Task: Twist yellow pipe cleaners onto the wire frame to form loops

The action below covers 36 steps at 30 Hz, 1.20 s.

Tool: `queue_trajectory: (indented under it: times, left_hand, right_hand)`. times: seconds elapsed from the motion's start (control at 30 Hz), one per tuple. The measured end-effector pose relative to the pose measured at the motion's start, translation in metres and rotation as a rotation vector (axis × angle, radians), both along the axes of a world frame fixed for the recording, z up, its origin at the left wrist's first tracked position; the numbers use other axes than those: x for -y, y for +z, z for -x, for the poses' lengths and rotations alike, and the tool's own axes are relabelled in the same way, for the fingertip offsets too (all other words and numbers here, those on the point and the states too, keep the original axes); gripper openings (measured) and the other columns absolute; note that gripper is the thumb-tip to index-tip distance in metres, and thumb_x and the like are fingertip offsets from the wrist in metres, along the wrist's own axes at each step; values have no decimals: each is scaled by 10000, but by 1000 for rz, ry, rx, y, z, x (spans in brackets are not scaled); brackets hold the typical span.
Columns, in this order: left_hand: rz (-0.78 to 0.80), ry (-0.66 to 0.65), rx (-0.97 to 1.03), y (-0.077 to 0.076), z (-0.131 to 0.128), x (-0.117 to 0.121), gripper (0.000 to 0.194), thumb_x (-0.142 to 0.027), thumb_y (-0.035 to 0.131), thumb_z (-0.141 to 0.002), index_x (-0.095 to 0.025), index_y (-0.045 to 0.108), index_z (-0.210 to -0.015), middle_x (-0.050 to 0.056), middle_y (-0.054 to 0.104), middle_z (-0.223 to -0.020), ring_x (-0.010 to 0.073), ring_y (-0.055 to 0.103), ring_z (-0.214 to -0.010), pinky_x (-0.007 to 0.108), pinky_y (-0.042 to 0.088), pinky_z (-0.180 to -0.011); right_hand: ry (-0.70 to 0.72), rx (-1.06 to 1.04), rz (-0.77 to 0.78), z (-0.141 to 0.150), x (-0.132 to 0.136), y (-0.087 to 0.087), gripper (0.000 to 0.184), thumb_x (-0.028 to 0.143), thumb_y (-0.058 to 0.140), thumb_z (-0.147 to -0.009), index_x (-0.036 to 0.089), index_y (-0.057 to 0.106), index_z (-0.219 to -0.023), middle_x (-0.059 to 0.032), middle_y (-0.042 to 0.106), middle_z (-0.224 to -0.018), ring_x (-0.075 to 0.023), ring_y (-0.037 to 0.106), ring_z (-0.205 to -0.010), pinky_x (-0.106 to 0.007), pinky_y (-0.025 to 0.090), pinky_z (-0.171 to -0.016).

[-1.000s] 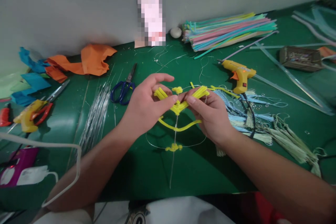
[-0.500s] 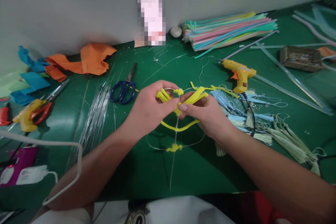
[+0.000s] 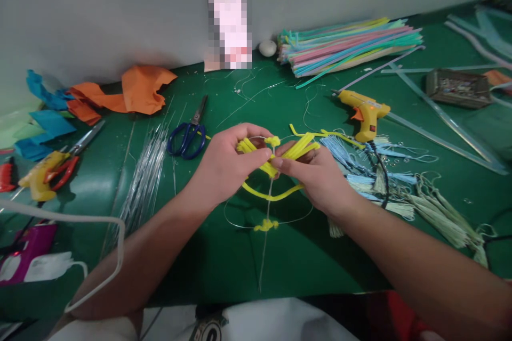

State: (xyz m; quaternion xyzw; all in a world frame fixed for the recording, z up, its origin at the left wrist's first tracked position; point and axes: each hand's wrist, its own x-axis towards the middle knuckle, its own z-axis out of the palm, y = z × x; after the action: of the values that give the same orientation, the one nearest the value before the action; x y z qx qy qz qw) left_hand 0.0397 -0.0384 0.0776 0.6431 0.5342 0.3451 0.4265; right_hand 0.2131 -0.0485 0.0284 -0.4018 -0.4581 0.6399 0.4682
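Yellow pipe cleaners (image 3: pixel 299 147), bunched and bent, are pinched at their middle between my two hands. My left hand (image 3: pixel 236 160) closes on the left side of the bunch, thumb and fingers pressed together. On the right side, my right hand (image 3: pixel 320 173) grips it with the thumb close to the left thumb. A thin wire (image 3: pixel 262 256) runs down from the bunch, and a wire ring crosses it with a fuzzy yellow knot (image 3: pixel 266 225). Another yellow knot (image 3: pixel 272 141) sits above the thumbs. One yellow strand curves below the hands. Fingertips behind the bunch are hidden.
Blue-handled scissors (image 3: pixel 187 138) and a bundle of clear wires (image 3: pixel 146 181) lie to the left. To the right are a yellow glue gun (image 3: pixel 366 112) and tassels (image 3: pixel 436 213). Colourful pipe cleaners (image 3: pixel 348 48) lie at the back beside a propped phone (image 3: pixel 231 26).
Both hands stay almost in place, with only a slight shift of the fingers. The right end of the yellow bunch has moved a little to the right.
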Motion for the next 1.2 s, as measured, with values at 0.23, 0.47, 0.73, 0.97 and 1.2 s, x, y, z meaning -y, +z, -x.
queue_trajectory:
  times: [0.23,0.47,0.73,0.97,1.2]
  left_hand:
    - [-2,6,-17,0,0,0,213,-224,690,-765,-194,731,-972,13,697,-879,149,625,-760,275,487,-674]
    - [-30,-11,-44,2,-2,1,229,-214,672,-759,-191,712,-983,15,688,-871,142,616,-729,261,488,-638]
    - [-43,41,-77,4,-3,4,135,-283,704,-763,-198,600,-753,-1,625,-750,113,508,-599,243,391,-514]
    - [-67,30,-73,4,-3,4,123,-290,715,-776,-194,637,-770,3,639,-756,98,478,-559,238,366,-489]
    - [-71,13,-49,3,-1,2,96,-278,711,-779,-192,669,-774,12,659,-776,116,530,-614,236,391,-515]
  right_hand:
    - [-36,-45,-9,2,2,-2,118,297,813,-723,228,724,-759,16,698,-668,-144,647,-626,-290,519,-627]
    - [3,-87,-11,3,1,-2,111,296,806,-733,239,713,-754,24,682,-669,-144,644,-625,-299,541,-637]
    - [-43,-76,14,2,2,-2,142,318,803,-727,233,693,-757,29,657,-644,-147,639,-613,-303,542,-636]
    - [-36,-112,11,3,1,-4,133,312,797,-745,225,702,-780,31,667,-650,-137,642,-612,-289,537,-647]
    - [-38,-87,-13,2,1,-6,148,337,797,-753,228,698,-773,23,666,-654,-146,641,-620,-303,540,-647]
